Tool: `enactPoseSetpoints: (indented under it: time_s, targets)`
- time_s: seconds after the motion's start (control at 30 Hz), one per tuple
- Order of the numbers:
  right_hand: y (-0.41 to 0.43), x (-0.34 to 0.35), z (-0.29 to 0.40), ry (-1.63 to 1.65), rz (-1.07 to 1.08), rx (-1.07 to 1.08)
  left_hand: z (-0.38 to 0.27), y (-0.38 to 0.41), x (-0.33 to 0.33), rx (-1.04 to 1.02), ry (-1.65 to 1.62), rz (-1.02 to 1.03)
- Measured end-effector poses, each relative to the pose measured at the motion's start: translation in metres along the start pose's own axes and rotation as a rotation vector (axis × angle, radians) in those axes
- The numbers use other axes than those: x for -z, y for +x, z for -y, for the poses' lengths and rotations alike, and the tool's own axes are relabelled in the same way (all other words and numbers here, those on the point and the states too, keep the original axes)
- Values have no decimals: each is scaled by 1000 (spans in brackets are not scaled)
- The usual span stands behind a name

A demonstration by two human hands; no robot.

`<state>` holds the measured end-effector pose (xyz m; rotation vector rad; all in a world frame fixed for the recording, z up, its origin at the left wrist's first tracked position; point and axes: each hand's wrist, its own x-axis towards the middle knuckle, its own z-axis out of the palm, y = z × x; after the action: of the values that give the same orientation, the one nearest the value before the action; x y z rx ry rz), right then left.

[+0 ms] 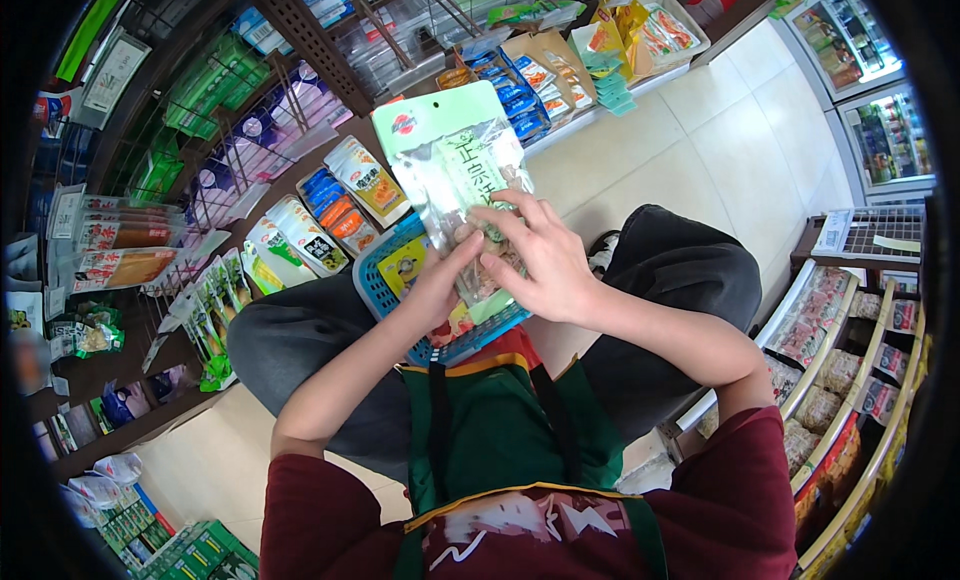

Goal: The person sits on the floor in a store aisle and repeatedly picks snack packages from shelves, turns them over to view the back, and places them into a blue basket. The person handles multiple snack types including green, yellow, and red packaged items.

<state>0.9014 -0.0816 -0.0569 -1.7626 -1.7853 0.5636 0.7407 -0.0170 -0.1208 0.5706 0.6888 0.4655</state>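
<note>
A clear-fronted food packet (pixel 480 182) with a pale green header is tilted up in front of me. It bears printed writing, and brownish pieces show through the plastic. My left hand (pixel 439 291) grips its lower left edge, thumb on the front and fingers hidden behind. Across the lower front lies my right hand (pixel 551 254), its fingertips and thumb touching the plastic; whether they pinch it I cannot tell. Below the packet, a blue plastic basket (pixel 379 299) sits between my bent legs, with a yellow printed pack (pixel 405 265) inside. The hands and packet cover part of the basket.
On the left rises a shelf rack (pixel 300 47) with hanging packs and wire hooks. White standing pouches (pixel 364 179) and open display boxes (pixel 540 77) line its low shelf. A tiered rack (pixel 832 377) of bagged goods stands at right. Glass-door coolers (pixel 885 137) are beyond the tiled floor (pixel 690 145).
</note>
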Motion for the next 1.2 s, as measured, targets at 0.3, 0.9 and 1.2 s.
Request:
enactPoseSetpoints:
  time_s: [0.3, 0.9, 1.2]
  targets:
    - [-20, -22, -37, -46, 77, -208, 42, 10, 43, 245, -377, 1]
    - [-65, -153, -170, -318, 283, -347, 182, 51, 107, 424, 222, -366]
    - [-73, -191, -195, -422, 444, -201, 195, 59, 112, 87, 1678, -116]
